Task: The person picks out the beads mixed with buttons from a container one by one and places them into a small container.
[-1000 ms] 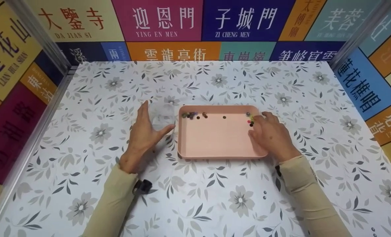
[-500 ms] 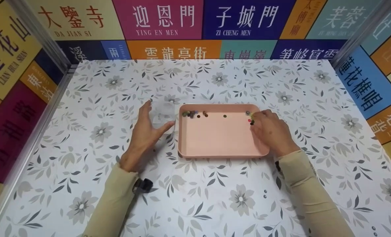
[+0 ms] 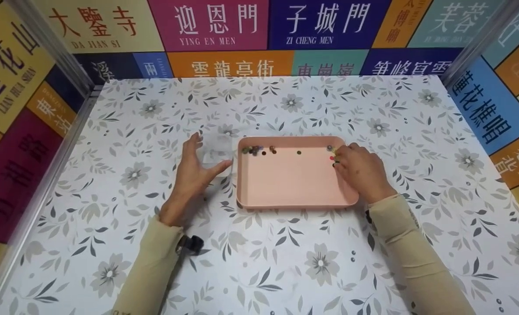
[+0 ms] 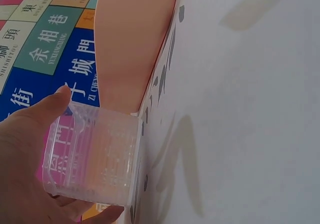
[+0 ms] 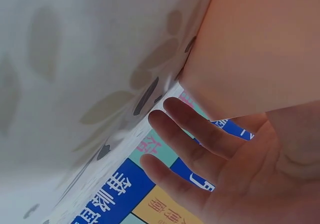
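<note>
My left hand (image 3: 190,170) is wrapped round a small clear plastic box (image 4: 97,156); in the left wrist view the thumb lies at its upper edge and the fingers curl beneath. To the box's right stands a shallow pink tray (image 3: 294,186). My right hand (image 3: 360,170) reaches over the tray's right end, thumb and forefinger inside by a cluster of small coloured beads (image 3: 332,158). Those fingertips partly cover the beads, so a pinch cannot be made out. In the right wrist view, other fingers (image 5: 187,149) hang outside the tray wall, holding nothing.
More beads (image 3: 252,150) lie along the tray's back left, with a single dark bead (image 3: 299,152) near the middle of the back wall. A floral cloth (image 3: 259,262) covers the table. Panels with large lettering (image 3: 224,26) enclose the back and sides.
My right thumb and fingertips have come closer together over the beads at the tray's right end, covering more of them. My left hand keeps its place round the box.
</note>
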The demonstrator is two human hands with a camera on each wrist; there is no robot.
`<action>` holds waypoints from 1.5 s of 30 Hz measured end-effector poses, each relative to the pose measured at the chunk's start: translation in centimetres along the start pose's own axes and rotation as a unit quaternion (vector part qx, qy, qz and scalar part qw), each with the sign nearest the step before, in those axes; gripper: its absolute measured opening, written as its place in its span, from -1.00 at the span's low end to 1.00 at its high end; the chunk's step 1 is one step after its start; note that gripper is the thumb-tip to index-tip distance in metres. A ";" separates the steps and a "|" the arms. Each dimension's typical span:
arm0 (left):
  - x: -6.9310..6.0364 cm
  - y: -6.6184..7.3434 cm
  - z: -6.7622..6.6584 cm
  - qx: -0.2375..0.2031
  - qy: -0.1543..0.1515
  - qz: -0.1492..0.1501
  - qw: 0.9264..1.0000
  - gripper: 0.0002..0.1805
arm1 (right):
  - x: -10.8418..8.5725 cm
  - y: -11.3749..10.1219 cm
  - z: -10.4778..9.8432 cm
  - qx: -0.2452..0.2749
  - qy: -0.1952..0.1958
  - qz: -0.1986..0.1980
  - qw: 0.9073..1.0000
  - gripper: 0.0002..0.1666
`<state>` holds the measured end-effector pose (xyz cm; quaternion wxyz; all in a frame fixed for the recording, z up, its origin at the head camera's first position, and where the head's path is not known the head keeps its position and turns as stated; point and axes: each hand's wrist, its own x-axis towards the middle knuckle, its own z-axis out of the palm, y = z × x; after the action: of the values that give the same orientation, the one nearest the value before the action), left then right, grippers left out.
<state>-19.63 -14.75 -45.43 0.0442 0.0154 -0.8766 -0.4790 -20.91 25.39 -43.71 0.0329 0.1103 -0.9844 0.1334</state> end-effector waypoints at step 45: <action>0.8 0.6 -0.9 0.004 -0.040 -0.030 0.999 0.27 | 0.1 -2.5 -1.4 0.069 0.115 -0.035 0.990 -0.88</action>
<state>-20.33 -15.26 -44.42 -0.0048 0.0228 -0.8789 -0.4764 -20.37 23.46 -41.70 0.1429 0.1309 -0.9580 0.2112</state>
